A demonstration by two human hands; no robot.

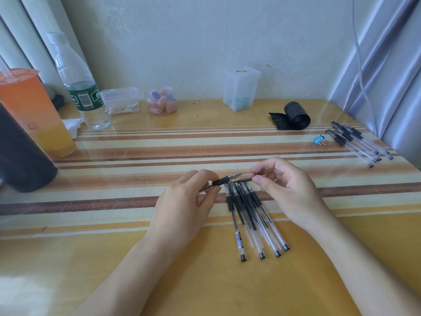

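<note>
Pen print too small for us to read
Our left hand (182, 206) grips the pen (224, 179); our right hand (289, 192) pinches the cap (247, 177) beside its tip.

A pale, faintly patterned wall (182, 42) rises behind the bench (114, 258), whose yellow cloth with brown and cream stripes lies under a glossy clear sheet. Pale curtains (29, 30) hang at left, a shiny blue-grey drape (387, 65) at right

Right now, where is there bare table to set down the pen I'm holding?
Bare striped table runs between the water bottle and the black roll, beyond your left hand and right hand. The near yellow stretch left of your left arm is free too. Crowded: the pen pile between your hands, the far-right pens by the blue clip.
</note>
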